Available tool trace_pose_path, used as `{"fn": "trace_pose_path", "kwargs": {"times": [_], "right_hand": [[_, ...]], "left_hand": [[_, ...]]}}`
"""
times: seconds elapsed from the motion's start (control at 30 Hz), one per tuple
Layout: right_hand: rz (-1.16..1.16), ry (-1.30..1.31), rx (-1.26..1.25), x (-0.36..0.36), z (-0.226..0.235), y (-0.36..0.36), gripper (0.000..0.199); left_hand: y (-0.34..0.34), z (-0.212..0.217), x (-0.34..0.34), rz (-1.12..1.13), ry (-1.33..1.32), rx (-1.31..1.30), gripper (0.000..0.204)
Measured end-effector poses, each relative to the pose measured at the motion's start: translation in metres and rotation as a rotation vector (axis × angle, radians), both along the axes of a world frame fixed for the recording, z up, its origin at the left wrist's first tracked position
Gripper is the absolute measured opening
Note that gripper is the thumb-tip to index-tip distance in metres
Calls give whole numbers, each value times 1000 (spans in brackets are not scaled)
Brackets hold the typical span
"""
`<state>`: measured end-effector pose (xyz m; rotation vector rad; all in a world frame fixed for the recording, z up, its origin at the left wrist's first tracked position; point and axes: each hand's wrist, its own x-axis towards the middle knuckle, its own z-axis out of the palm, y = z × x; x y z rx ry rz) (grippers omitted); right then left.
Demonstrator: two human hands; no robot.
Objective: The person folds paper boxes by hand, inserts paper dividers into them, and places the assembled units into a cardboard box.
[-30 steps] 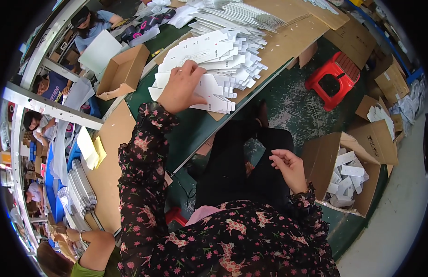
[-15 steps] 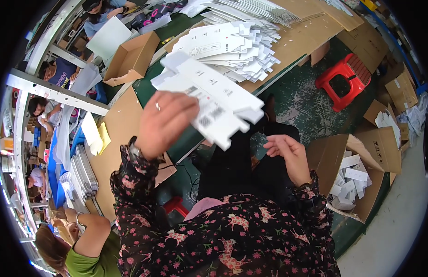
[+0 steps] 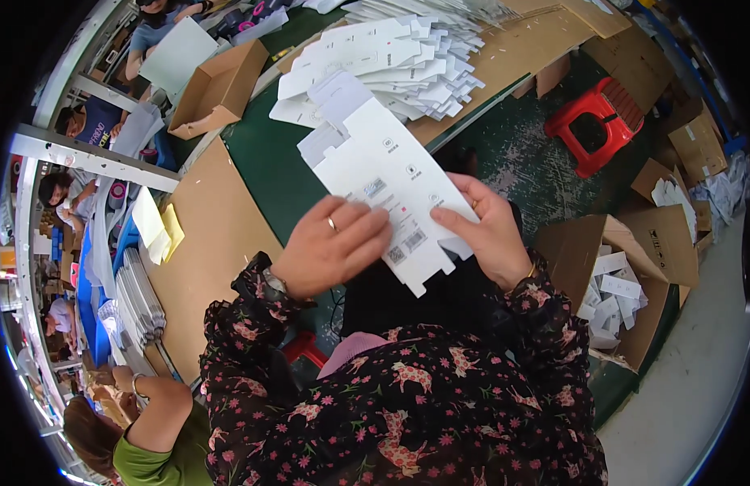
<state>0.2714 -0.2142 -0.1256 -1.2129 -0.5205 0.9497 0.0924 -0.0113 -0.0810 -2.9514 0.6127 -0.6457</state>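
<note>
A flat, unfolded white carton (image 3: 395, 166) with printed panels and cut flaps is held over my lap. My right hand (image 3: 492, 235) grips its right edge, thumb on the printed face and fingers behind. Against its lower left side lies my left hand (image 3: 338, 247), fingers curled at the edge; the fingertips partly cover the print, and whether they pinch the card is hard to make out. Beyond the carton, a pile of similar flat white cartons (image 3: 367, 61) is spread over the table.
An open brown carton (image 3: 597, 275) at the right holds several folded small white boxes. A red plastic stool (image 3: 595, 125) stands on the floor behind it. On the left are a shallow brown box (image 3: 217, 89), cardboard sheeting (image 3: 221, 219) and a co-worker in green (image 3: 168, 437).
The flat carton has come closer to my body and turned more upright. My right hand, empty before, has moved up and taken its right edge; my left hand has shifted lower.
</note>
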Motion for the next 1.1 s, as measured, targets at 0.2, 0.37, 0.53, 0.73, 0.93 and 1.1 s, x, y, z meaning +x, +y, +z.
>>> {"fn": "trace_pose_path", "kwargs": {"times": [0.2, 0.37, 0.53, 0.73, 0.93, 1.1], "right_hand": [[-20, -124, -16, 8, 1, 9, 44], [80, -205, -7, 13, 11, 34, 42], [227, -305, -59, 29, 5, 73, 38], [105, -669, -22, 51, -18, 113, 35], [-214, -937, -63, 53, -47, 78, 31], [-112, -503, -160, 31, -55, 22, 22]], "left_hand": [[1, 4, -8, 174, 124, -286, 52], [6, 11, -9, 220, 156, -286, 62], [10, 7, -3, 288, 208, -229, 80], [45, -22, 22, 380, 181, -278, 98], [83, -54, 45, 357, 355, -298, 109], [90, -49, 68, 311, 382, -211, 118]]}}
